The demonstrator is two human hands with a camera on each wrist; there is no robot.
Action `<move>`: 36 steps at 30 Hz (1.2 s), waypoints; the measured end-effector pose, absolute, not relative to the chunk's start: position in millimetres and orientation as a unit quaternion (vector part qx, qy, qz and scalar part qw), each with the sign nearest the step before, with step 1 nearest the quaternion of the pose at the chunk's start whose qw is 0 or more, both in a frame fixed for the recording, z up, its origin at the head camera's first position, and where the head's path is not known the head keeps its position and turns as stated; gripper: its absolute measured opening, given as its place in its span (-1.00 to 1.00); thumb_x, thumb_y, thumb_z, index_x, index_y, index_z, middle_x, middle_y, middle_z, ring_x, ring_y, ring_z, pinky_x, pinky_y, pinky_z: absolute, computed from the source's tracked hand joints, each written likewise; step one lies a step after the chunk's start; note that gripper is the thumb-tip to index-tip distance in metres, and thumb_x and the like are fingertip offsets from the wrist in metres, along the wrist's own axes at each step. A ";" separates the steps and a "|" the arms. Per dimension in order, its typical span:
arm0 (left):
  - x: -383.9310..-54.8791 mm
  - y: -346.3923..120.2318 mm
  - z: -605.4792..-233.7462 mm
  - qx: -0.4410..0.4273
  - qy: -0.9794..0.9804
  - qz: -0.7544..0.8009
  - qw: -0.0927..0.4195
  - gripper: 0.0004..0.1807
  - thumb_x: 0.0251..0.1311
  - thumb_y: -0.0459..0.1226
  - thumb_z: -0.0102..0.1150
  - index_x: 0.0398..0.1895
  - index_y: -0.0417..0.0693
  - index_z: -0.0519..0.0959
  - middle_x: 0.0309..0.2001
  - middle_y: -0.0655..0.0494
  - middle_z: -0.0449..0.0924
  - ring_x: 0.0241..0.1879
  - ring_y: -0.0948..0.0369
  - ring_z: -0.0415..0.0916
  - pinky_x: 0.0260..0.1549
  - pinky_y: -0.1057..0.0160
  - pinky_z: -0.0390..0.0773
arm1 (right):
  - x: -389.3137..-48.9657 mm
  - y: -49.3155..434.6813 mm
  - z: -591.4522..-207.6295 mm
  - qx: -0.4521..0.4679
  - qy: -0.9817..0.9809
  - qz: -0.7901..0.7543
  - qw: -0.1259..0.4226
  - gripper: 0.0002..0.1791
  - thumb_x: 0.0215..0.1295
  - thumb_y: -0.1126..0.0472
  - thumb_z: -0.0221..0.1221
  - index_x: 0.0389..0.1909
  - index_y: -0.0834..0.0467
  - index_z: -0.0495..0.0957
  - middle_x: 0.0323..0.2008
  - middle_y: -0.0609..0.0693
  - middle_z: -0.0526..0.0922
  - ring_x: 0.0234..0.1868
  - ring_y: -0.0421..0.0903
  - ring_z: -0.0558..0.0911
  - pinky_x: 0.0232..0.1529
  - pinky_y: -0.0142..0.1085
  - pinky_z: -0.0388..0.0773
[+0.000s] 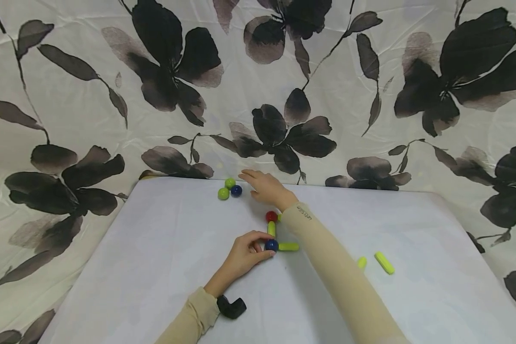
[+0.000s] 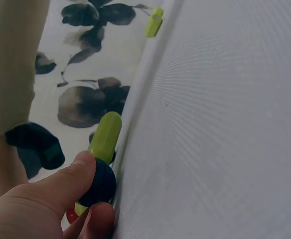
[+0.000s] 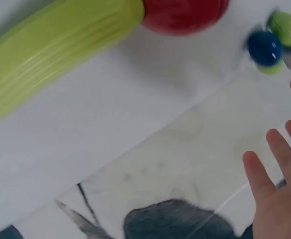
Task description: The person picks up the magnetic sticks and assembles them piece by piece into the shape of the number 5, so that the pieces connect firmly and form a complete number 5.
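Near the middle of the table, my left hand (image 1: 242, 253) pinches a dark blue ball (image 1: 271, 245) between thumb and fingers. Joined to that ball are a yellow-green rod (image 1: 289, 246) pointing right and another rod (image 1: 271, 229) leading back to a red ball (image 1: 271, 216). A further rod by the red ball is mostly hidden behind my right forearm. My right hand (image 1: 268, 188) reaches over the far part of the table, fingers spread and holding nothing. Just left of its fingertips sits a loose blue ball (image 1: 236, 191) with two green balls (image 1: 223, 193), also seen in the right wrist view.
On the right side of the table lies a loose yellow-green rod (image 1: 384, 263); a second rod (image 1: 361, 263) is partly covered by the right sleeve. A black curved piece (image 1: 231, 307) sits at the left wrist. Flowered cloth (image 1: 279, 129) hangs behind the white table (image 1: 155, 258).
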State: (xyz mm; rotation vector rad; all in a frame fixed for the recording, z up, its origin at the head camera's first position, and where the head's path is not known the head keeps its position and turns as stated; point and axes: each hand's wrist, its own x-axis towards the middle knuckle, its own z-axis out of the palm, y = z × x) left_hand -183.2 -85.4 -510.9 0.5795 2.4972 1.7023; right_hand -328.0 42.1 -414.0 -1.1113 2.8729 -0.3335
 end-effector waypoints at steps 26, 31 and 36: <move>-181.8 -84.3 -509.3 0.203 0.812 0.547 0.019 -0.65 0.07 -0.20 0.50 -0.04 0.07 0.69 -0.37 0.14 0.56 -0.51 0.28 0.40 -0.55 0.37 0.39 | -321.1 23.8 -427.8 -0.352 0.921 -0.124 0.116 -0.56 0.43 0.37 0.10 0.30 0.17 0.44 0.26 0.10 0.26 0.14 0.01 0.46 0.22 -0.19 0.38; -181.9 -84.6 -510.6 0.210 0.811 0.546 0.012 -0.65 0.07 -0.20 0.50 -0.04 0.07 0.69 -0.37 0.15 0.56 -0.54 0.31 0.41 -0.58 0.37 0.42 | -319.2 23.3 -428.1 -0.346 0.921 -0.135 0.120 -0.61 0.34 0.46 0.14 0.15 0.14 0.57 0.13 0.08 0.41 0.09 -0.03 0.50 0.19 -0.21 0.40; -183.2 -84.9 -512.8 0.216 0.809 0.547 0.002 -0.65 0.06 -0.21 0.50 -0.04 0.06 0.69 -0.33 0.17 0.58 -0.53 0.33 0.41 -0.58 0.37 0.42 | -319.9 26.3 -425.5 -0.358 0.914 -0.147 0.122 -0.66 0.25 0.53 0.17 -0.06 0.13 0.66 -0.07 0.06 0.55 -0.02 -0.04 0.49 0.13 -0.22 0.41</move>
